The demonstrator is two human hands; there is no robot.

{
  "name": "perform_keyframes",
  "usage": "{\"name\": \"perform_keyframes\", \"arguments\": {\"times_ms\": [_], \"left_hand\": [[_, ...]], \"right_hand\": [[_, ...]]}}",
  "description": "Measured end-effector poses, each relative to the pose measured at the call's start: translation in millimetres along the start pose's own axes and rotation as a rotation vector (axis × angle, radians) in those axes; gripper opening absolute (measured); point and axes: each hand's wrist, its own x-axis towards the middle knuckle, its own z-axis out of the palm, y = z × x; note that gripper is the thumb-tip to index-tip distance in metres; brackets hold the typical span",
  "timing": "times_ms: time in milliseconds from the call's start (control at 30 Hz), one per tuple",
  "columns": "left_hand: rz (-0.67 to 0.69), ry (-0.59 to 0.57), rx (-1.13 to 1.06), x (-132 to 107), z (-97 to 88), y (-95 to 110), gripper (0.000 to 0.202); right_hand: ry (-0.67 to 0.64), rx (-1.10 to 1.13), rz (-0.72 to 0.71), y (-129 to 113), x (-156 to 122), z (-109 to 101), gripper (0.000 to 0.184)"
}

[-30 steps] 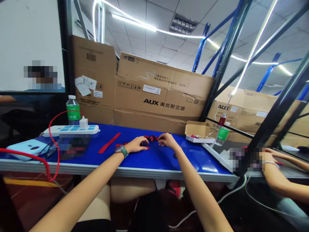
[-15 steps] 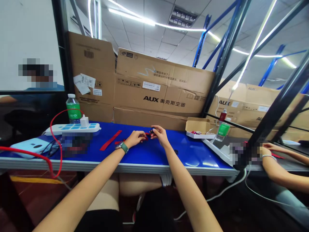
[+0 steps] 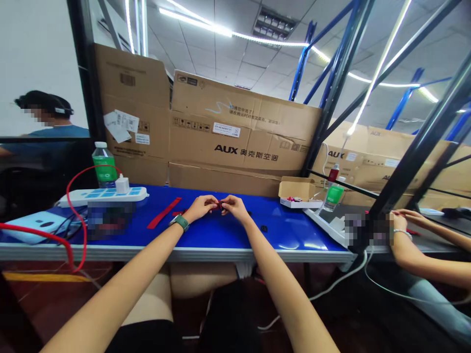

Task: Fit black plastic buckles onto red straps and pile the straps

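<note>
My left hand point(image 3: 202, 207), with a green-strapped watch on its wrist, pinches a narrow red strip point(image 3: 215, 208) over the blue tabletop. My right hand point(image 3: 235, 207) meets it fingertip to fingertip, pinching a small black piece point(image 3: 221, 205) against the strip. Fingers cover most of both items, so the piece's exact kind cannot be made out. A longer flat red strip point(image 3: 164, 213) lies slanted on the table left of my left hand. Right of my right forearm rests another small black piece point(image 3: 264, 228).
At the back right stands an open carton point(image 3: 299, 201) holding small reddish items. A white power strip point(image 3: 105, 196), a green-labelled bottle point(image 3: 104, 166) and a light blue case point(image 3: 39, 226) occupy the left. Cardboard point(image 3: 241, 127) walls the back. A co-worker's hands point(image 3: 403, 223) are at the right.
My right hand has moved left and lowered its black piece to the red strip in my left hand. The fingertips now meet. The view has shifted slightly.
</note>
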Motion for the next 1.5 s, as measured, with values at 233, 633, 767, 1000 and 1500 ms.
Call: {"name": "perform_keyframes", "arguments": {"times_ms": [233,633,767,1000,1500], "left_hand": [[-0.025,-0.027,0.049,-2,-0.6,-3,0.026],[0.051,-0.039,0.168,-2,-3.1,-8,0.031],[0.127,-0.074,0.295,-4,-4.1,-3,0.037],[0.102,-0.070,0.261,-2,-4.2,-8,0.038],[-0.032,-0.073,0.077,1,-3.0,-13,0.047]], "right_hand": [[0.042,-0.089,0.010,0,-5,6,0.041],[0.083,-0.076,0.113,5,0,9,0.029],[0.139,-0.057,0.110,9,1,7,0.027],[0.150,-0.063,0.074,14,1,4,0.032],[0.092,-0.123,-0.007,6,-1,5,0.035]]}}
